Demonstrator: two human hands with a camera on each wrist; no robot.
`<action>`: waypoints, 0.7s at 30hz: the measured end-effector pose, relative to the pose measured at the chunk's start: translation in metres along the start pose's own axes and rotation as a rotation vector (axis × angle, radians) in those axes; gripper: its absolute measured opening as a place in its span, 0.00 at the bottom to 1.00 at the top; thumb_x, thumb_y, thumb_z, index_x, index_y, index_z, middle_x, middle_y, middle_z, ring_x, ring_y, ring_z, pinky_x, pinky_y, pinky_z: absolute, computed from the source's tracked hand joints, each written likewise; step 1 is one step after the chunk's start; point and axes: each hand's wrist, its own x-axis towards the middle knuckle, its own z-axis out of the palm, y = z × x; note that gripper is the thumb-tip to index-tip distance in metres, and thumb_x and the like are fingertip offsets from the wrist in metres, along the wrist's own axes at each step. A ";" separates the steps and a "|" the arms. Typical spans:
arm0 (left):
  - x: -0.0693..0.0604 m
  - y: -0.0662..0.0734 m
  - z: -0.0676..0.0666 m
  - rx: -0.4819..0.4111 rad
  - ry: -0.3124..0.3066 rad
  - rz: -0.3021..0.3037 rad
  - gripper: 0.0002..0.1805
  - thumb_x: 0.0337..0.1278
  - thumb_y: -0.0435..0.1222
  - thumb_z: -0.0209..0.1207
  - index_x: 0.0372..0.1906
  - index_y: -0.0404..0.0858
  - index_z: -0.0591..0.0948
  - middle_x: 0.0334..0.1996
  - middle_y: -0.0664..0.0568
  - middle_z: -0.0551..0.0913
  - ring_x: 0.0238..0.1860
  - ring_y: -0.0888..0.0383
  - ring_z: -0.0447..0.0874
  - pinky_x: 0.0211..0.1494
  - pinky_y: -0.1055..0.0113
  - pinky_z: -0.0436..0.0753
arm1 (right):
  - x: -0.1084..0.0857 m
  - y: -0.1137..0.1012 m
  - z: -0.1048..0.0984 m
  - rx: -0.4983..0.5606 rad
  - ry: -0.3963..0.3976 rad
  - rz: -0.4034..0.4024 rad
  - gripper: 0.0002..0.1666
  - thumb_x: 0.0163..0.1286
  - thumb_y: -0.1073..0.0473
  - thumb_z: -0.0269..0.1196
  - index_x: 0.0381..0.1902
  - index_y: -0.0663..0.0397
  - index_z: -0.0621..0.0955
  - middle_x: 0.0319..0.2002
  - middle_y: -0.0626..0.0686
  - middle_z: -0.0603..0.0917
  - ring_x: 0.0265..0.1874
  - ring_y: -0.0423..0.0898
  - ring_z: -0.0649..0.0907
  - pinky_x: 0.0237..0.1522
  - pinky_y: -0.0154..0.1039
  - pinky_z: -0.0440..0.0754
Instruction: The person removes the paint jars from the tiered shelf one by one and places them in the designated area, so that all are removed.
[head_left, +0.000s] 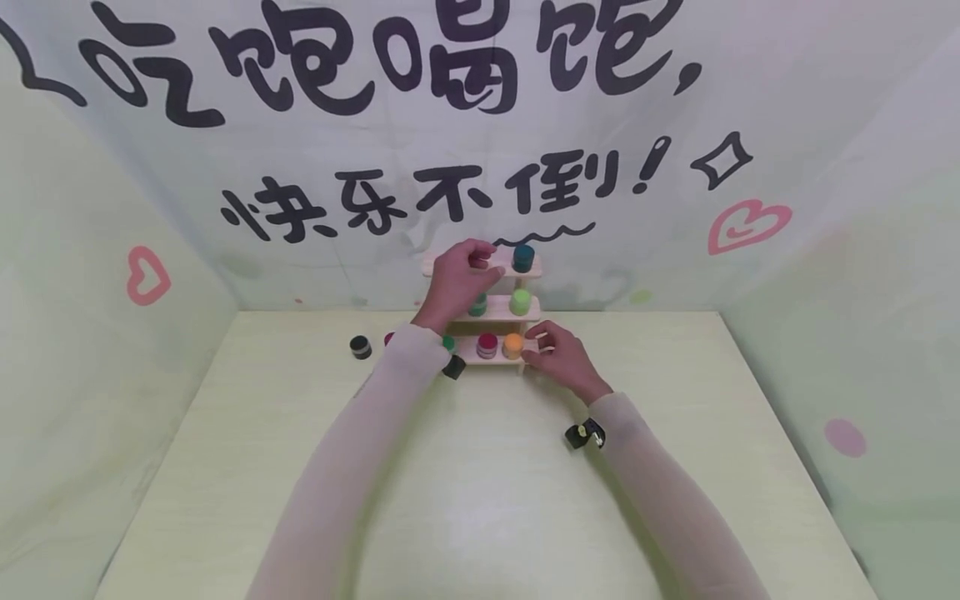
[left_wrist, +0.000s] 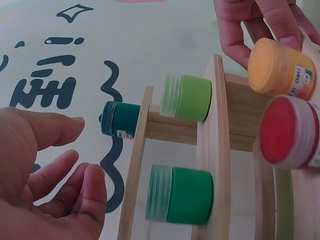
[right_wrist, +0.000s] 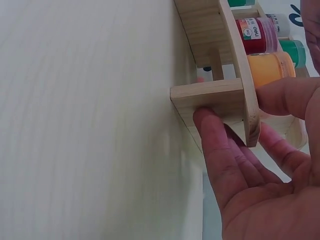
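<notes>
A: So what are the hands doing at that pale wooden rack (head_left: pixel 498 310)?

B: Right hand (head_left: pixel 564 358) has hold of the right end of the rack's bottom shelf, thumb up top, fingertips underneath. Left hand (head_left: pixel 459 279) is by the rack's top shelf, fingers loosely bent, nothing in them.

A: And the little jars?

B: Teal jar (head_left: pixel 523 258) sits at the right end of the rack's top shelf. Lime jar (head_left: pixel 521 302) is right below on the middle one, green jar (head_left: pixel 477 306) beside it. Bottom shelf has the orange jar (head_left: pixel 513 346) and, just left of it, the red jar (head_left: pixel 487 346). Can't tell if the right thumb touches the orange one tbh.

A: Anything off the rack?

B: Yeah, a black-topped jar (head_left: pixel 361 347) on the table (head_left: pixel 465 467), left of the rack.
</notes>
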 end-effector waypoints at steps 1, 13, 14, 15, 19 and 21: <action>0.002 0.001 0.003 0.007 -0.004 0.006 0.22 0.65 0.43 0.71 0.62 0.45 0.83 0.58 0.49 0.85 0.57 0.55 0.83 0.65 0.59 0.84 | 0.000 0.001 0.000 0.008 0.000 0.004 0.22 0.71 0.50 0.70 0.59 0.48 0.80 0.54 0.59 0.84 0.52 0.54 0.84 0.44 0.41 0.84; 0.020 0.005 0.025 0.088 -0.013 0.057 0.27 0.63 0.44 0.73 0.65 0.43 0.81 0.53 0.50 0.85 0.53 0.54 0.82 0.63 0.59 0.83 | 0.001 0.002 0.004 0.083 -0.010 -0.010 0.21 0.71 0.53 0.71 0.58 0.49 0.81 0.45 0.58 0.86 0.42 0.50 0.86 0.40 0.39 0.87; 0.021 0.006 0.026 0.091 -0.016 0.056 0.28 0.62 0.44 0.73 0.65 0.43 0.81 0.52 0.50 0.86 0.53 0.54 0.82 0.63 0.59 0.83 | 0.001 0.002 0.004 0.089 -0.009 -0.008 0.20 0.71 0.53 0.71 0.58 0.49 0.81 0.45 0.57 0.86 0.42 0.50 0.87 0.40 0.39 0.87; 0.021 0.007 0.027 0.094 -0.019 0.057 0.27 0.63 0.44 0.73 0.65 0.42 0.82 0.53 0.50 0.86 0.54 0.54 0.82 0.63 0.59 0.83 | 0.001 0.002 0.004 0.097 -0.008 -0.005 0.20 0.71 0.53 0.71 0.58 0.49 0.81 0.45 0.57 0.86 0.41 0.49 0.87 0.40 0.39 0.87; 0.023 0.009 0.032 0.118 -0.031 0.059 0.26 0.64 0.44 0.73 0.63 0.43 0.82 0.54 0.51 0.87 0.55 0.55 0.83 0.63 0.60 0.83 | 0.000 0.005 0.003 0.134 -0.009 0.012 0.20 0.71 0.54 0.71 0.58 0.50 0.81 0.42 0.58 0.87 0.38 0.48 0.88 0.41 0.39 0.89; 0.023 0.010 0.035 0.133 -0.028 0.064 0.24 0.64 0.44 0.73 0.62 0.44 0.82 0.54 0.52 0.87 0.54 0.56 0.83 0.63 0.60 0.83 | -0.001 0.006 0.003 0.150 -0.010 0.014 0.20 0.72 0.55 0.71 0.59 0.50 0.81 0.41 0.58 0.86 0.38 0.48 0.88 0.42 0.40 0.90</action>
